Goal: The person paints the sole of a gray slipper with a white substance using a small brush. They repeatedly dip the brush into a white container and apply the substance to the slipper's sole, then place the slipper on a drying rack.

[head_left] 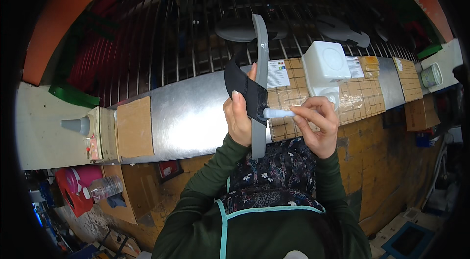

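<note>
- The left hand (240, 119) holds a grey sole (260, 78) with a black strap (242, 85) upright above the table (191, 112), fingers closed around it.
- The right hand (318, 124) pinches a white tube (279, 112), its tip touching the strap.
- A white box (325, 65) sits just behind.

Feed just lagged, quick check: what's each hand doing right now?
Left hand: closed on the grey sandal sole with its black strap.
Right hand: pinching a small white tube against the sole.
</note>
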Action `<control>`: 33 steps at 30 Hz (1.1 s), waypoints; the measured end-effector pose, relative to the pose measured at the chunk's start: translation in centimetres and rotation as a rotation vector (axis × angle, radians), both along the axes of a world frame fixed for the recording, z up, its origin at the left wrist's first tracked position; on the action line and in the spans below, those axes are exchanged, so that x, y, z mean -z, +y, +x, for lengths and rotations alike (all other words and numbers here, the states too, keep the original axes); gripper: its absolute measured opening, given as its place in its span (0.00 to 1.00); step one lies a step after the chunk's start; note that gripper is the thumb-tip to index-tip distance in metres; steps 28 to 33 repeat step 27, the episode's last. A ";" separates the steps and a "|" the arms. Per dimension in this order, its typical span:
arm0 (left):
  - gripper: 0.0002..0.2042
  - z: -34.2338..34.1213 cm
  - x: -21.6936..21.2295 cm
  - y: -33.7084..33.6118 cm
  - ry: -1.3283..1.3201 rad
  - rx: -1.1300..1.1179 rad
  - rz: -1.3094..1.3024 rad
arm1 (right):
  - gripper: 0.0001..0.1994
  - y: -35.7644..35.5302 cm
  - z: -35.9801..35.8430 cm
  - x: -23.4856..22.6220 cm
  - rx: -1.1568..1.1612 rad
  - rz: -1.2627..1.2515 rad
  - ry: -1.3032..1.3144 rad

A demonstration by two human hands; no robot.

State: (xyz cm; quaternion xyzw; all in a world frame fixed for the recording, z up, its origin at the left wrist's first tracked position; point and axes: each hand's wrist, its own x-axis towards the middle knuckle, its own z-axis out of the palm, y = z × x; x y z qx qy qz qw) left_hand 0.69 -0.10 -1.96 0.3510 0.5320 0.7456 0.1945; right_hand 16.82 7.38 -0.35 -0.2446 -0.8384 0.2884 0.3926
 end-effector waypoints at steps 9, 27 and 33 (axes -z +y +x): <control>0.31 -0.4 0.0 -0.1 -0.010 0.019 0.017 | 0.12 0.4 0.3 -0.5 -0.111 0.041 0.012; 0.34 -0.4 0.3 -0.5 0.024 0.144 -0.006 | 0.14 0.5 0.0 -0.9 0.023 0.139 -0.013; 0.34 -0.4 0.3 -0.5 0.024 0.144 -0.006 | 0.14 0.5 0.0 -0.9 0.023 0.139 -0.013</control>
